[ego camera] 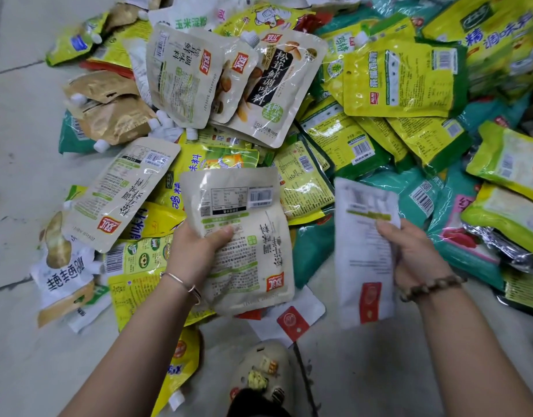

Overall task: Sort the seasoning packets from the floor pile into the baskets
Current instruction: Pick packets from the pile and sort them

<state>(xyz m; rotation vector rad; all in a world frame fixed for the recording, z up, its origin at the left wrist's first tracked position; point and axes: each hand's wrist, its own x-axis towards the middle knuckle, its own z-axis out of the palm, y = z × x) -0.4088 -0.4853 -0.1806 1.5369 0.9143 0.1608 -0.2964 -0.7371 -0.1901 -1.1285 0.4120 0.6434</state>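
My left hand [199, 251] grips a beige seasoning packet [244, 236] with a red logo, back side up, thumb on its face. My right hand [409, 251] holds a blurred white packet [364, 260] with a red label by its right edge. Both packets hang just above the floor pile [289, 115] of yellow, green, teal and beige packets, which fills the upper half of the view. More beige packets of the same brand lie at the pile's top centre [274, 85] and at the left [120, 194]. No basket is in view.
Pale tiled floor [21, 176] shows at the left and along the bottom. A white packet with a red square [292, 323] lies on the floor between my arms. My foot in a decorated beige clog [262, 374] stands at bottom centre.
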